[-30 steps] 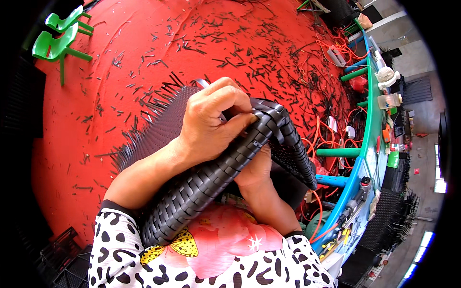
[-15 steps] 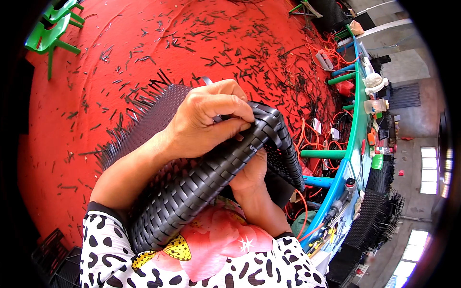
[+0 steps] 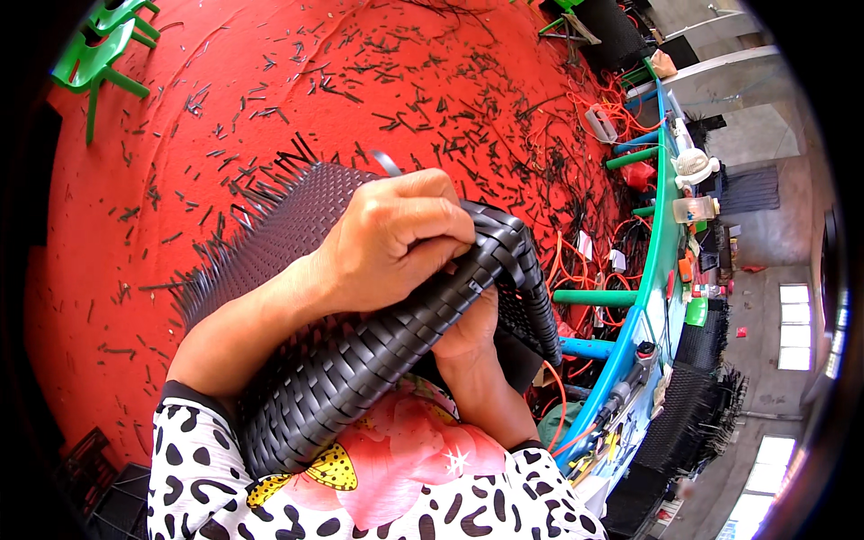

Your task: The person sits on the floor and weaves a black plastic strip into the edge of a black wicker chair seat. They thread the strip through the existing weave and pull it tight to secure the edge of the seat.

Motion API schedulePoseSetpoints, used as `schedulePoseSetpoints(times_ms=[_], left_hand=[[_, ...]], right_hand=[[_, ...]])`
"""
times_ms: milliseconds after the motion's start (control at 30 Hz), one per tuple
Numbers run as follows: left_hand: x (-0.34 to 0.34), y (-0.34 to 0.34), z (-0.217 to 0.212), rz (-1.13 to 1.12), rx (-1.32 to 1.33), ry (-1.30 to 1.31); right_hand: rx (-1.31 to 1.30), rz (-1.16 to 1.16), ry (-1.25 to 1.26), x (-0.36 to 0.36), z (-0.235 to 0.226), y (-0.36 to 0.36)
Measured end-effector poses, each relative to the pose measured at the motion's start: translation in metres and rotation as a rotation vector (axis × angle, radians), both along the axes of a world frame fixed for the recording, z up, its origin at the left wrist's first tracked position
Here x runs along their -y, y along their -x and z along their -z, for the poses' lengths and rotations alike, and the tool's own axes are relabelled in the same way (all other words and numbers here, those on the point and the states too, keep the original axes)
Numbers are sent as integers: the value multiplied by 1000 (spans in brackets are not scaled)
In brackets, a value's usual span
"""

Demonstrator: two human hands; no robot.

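A black woven plastic-strip piece (image 3: 364, 364) lies across my lap, with a thick rolled edge running up to a corner. At that corner my left hand (image 3: 396, 236) is closed in a pinch, thumb and forefinger pressed against the weave. A loose black plastic strip (image 3: 387, 163) sticks out behind its knuckles, and the hand appears to grip it. My right hand (image 3: 471, 328) reaches up under the rolled edge from below. Its palm side shows, but the woven piece hides its fingers. Along the far left side of the piece, loose strip ends stand out like a fringe.
Black strip scraps (image 3: 423, 117) litter the red floor covering (image 3: 180, 117). Green plastic chairs (image 3: 99, 67) stand far left. To the right runs a blue and green framed table (image 3: 652, 261) bearing tools and containers, with orange hoses (image 3: 612, 112) tangled beneath it.
My left hand has dipped slightly at the corner, its knuckles lower in view. The right hand stays under the edge. The surroundings have shifted a little with the head.
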State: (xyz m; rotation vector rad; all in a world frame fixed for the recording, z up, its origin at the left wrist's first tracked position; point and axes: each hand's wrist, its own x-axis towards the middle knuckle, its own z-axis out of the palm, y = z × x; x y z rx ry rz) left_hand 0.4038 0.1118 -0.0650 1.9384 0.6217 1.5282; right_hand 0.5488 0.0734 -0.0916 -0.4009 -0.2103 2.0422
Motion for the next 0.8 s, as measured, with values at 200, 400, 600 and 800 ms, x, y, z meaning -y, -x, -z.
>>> schedulePoseSetpoints(times_ms=[200,400,600,800], left_hand=[[16,2,4,-12,-6,-7],[15,7,-1,35,-46,0],[12,9,-4,182,3,109],[18,7,-4,82,-9,83]], right_hand=[[-70,-3,-25,1,13,-7],[103,22,14,1,-2,-4],[86,42,-35,3,-3,-3],[81,41,-29,3,-5,-2]])
